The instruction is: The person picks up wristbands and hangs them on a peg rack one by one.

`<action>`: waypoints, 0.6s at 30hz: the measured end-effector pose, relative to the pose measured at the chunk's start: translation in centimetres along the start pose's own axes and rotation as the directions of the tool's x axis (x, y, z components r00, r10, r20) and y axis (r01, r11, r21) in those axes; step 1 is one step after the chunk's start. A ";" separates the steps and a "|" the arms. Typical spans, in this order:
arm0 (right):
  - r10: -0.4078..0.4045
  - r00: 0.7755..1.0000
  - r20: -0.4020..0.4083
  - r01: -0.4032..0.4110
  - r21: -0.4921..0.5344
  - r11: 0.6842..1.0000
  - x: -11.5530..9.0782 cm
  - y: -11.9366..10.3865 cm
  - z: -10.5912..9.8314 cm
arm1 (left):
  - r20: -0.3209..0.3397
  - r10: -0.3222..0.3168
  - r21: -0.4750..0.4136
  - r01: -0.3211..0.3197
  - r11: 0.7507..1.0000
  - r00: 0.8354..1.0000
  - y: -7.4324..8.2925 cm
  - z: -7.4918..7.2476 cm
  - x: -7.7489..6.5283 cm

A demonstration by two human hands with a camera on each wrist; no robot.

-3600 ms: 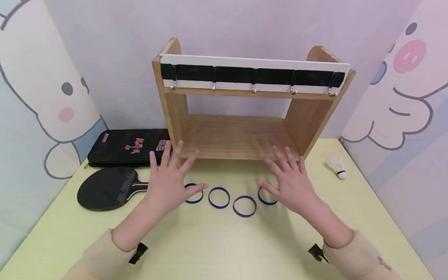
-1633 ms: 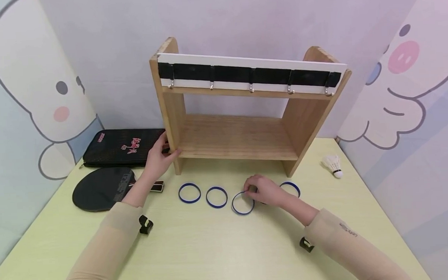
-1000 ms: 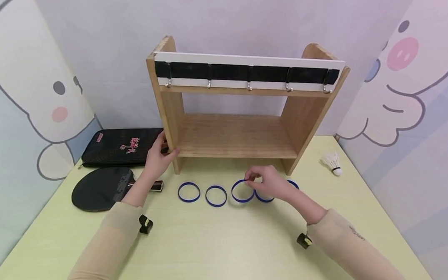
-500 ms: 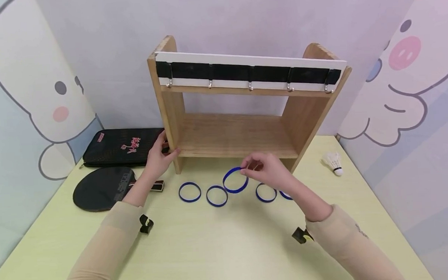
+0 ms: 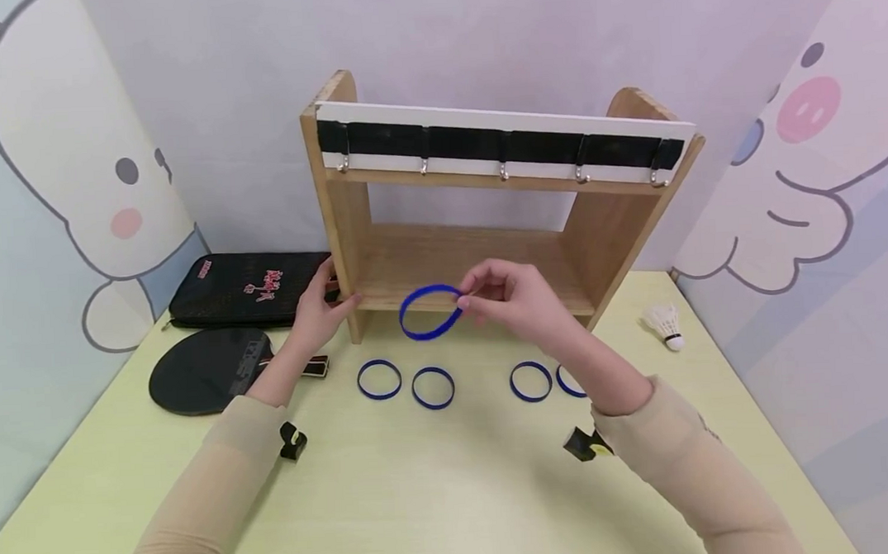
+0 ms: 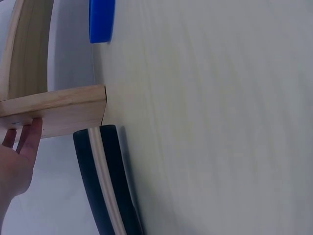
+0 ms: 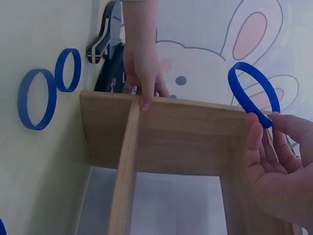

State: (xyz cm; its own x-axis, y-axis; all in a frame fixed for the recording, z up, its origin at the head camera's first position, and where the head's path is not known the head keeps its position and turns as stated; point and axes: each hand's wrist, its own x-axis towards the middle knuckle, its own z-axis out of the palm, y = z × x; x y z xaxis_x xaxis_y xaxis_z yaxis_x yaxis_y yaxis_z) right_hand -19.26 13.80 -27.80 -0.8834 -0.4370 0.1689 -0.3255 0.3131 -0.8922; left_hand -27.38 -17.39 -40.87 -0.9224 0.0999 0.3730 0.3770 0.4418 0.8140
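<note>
Pinches with the right hand [image 5: 519,303] a thin, bright-blue circular band [image 7: 242,99], grasped at one edge only, between thumb and fingertips. Extends leftward from that pinch in the head view, held in the air before a light-brown wooden rack [image 5: 443,256]. Slants rather than lying flat, with the long axis running roughly left to right in that view and rising a little toward the fingers. Sits below five silvery metal hooks [image 5: 504,173] fixed on a black-and-white strip [image 5: 542,147], touching none; lies nearer the right than the left.

Grips the rack's left side with the left hand [image 5: 316,311], thumb at the front edge, fingers on the outer face.

Shows four matching blue bands [image 7: 22,105] flat on the pale yellow-green tabletop [image 5: 454,508], two on either side in the head view, the rightmost partly hidden.

Bears pinkish-red lettering on the black zippered case [image 5: 221,291], too small to read surely. Carries faint lettering near the handle of the black-faced table-tennis paddle [image 5: 195,379]; cannot be made out.
</note>
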 end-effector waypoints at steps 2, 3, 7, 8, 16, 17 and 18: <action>-0.004 1.000 -0.021 0.005 0.047 0.999 0.4 -0.7 0.2 | 0.003 0.000 -0.002 0.000 1.000 1.000 0.0 0.0 0.1; -0.011 0.999 -0.032 0.013 0.070 0.997 0.6 -1.1 0.3 | 0.002 0.000 -0.003 0.000 1.000 1.000 0.0 0.0 0.1; -0.046 0.996 -0.082 0.060 0.181 0.982 1.6 -2.4 1.0 | 0.003 0.002 -0.010 -0.002 1.000 1.000 -0.1 0.0 0.1; -0.058 0.994 -0.095 0.077 0.207 0.975 1.8 -2.6 1.2 | 0.003 0.005 -0.013 -0.005 1.000 1.000 -0.1 0.0 0.1; -0.140 0.973 -0.183 0.200 0.371 0.907 3.9 -4.5 2.7 | 0.000 0.008 -0.013 -0.008 1.000 1.000 -0.1 0.1 0.0; -0.150 0.971 -0.188 0.213 0.381 0.899 4.1 -4.6 2.9 | 0.000 0.008 -0.012 -0.008 1.000 1.000 -0.1 0.1 0.0; -0.162 0.968 -0.193 0.227 0.386 0.894 4.4 -4.7 3.2 | 0.000 0.009 -0.010 -0.009 1.000 1.000 -0.1 0.1 0.0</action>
State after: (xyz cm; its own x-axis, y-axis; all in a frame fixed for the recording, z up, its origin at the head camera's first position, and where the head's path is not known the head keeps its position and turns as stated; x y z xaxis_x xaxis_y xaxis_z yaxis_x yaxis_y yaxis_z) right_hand -20.58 7.70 -24.14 -0.8673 -0.3106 0.3890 -0.3614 -0.1447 -0.9211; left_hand -27.46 -17.35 -40.93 -0.9191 0.1036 0.3801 0.3858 0.4320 0.8152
